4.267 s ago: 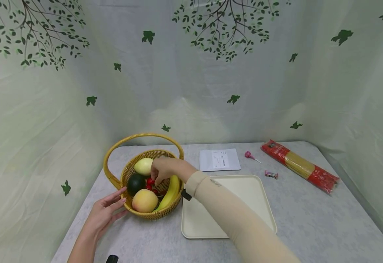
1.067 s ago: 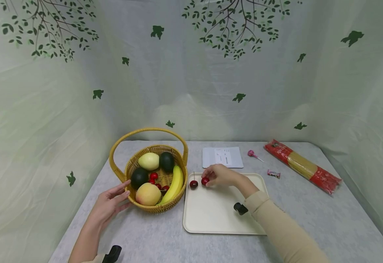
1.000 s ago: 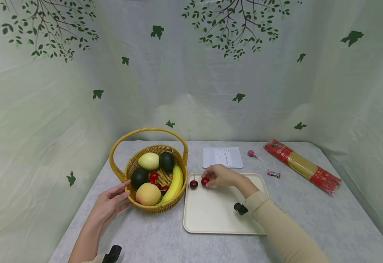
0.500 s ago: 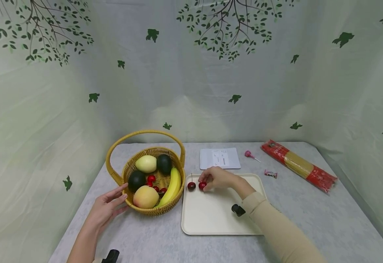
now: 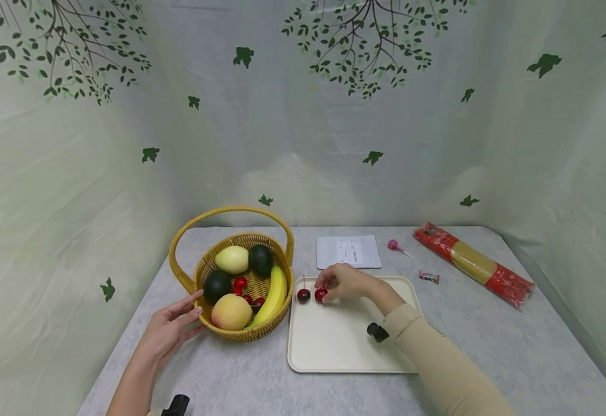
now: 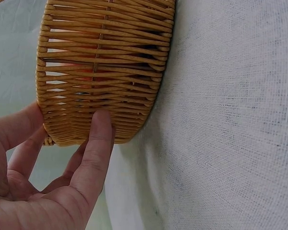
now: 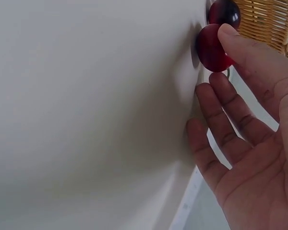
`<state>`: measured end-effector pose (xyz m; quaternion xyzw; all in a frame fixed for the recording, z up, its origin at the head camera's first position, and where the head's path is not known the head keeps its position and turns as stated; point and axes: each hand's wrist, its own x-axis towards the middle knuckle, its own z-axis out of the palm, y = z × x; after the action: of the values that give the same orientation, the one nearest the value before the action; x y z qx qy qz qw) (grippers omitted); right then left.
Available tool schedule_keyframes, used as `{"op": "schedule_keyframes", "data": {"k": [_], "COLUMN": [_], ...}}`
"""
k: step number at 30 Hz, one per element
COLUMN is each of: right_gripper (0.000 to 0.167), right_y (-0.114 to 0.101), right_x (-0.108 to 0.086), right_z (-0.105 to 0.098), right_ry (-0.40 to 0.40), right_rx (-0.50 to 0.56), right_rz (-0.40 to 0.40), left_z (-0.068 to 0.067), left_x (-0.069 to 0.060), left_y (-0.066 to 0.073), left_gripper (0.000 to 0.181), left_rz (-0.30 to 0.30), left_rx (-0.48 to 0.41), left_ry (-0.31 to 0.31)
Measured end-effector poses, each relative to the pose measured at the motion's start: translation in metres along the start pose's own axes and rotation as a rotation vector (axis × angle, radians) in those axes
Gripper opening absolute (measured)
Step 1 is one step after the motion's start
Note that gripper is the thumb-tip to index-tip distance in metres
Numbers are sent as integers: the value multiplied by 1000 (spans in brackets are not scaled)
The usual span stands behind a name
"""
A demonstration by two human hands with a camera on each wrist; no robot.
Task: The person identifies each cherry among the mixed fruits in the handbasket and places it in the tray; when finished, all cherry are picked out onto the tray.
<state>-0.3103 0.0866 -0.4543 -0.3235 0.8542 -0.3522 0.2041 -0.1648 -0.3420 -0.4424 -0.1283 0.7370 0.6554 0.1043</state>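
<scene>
"One cherry (image 5: 320, 295) sits at the fingertips of the right hand (image 5: 346, 280), doesn't it?"

"Yes, the nearer to that hand of the pair on the cream tray (image 5: 341, 346). The thumb (image 7: 252, 52) lies against its side and the fingertips close in around it, a narrow pinch; the wrist view hides the far side of that hold."

"And the other cherry (image 5: 304, 295)?"

"Just left of those fingertips, darker, its stem (image 5: 304, 282) standing up, apart from the hand."

"How would the pinched one handle?"

"Light, I'd judge, and slippery — the skin shines. Being round and smooth, it would probably roll if pushed from one side only. I can't tell whether it's real or moulded, so I'd treat it as firm but easy to bruise."

"Where to take hold, then?"

"Across its widest part, thumb and finger pads opposite each other, pressing gently. Any stem is likely thin and bendy; lifting by that seems riskier."

"What about the left hand (image 5: 170, 326)?"

"Well to the left of the right hand, fingers spread and fairly straight, touching the side of the wicker basket (image 5: 240, 335). It looks like steadying rather than gripping — the weave is probably springy, so light contact should do."
</scene>
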Motion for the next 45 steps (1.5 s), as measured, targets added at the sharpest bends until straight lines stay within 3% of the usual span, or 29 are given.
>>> {"op": "schedule_keyframes", "data": {"k": [6, 17, 30, 37, 45], "right_gripper": [23, 25, 29, 31, 37], "right_y": [-10, -64, -121, -133, -134], "right_x": [-1, 8, 39, 59, 83], "right_z": [-11, -26, -9, 4, 15], "right_ry": [28, -6, -157, -190, -211], "right_rx": [-21, -70, -94, -100, -88], "right_rz": [-16, -129, -218, -242, -189], "left_z": [1, 1, 1, 1, 2], "left_x": [0, -1, -1, -4, -6], "left_y": [1, 1, 0, -2, 0], "left_gripper": [62, 61, 62, 62, 63], "left_rz": [6, 4, 0, -9, 7], "left_rx": [11, -1, 4, 1, 8], "left_ry": [0, -1, 0, 7, -2]}}
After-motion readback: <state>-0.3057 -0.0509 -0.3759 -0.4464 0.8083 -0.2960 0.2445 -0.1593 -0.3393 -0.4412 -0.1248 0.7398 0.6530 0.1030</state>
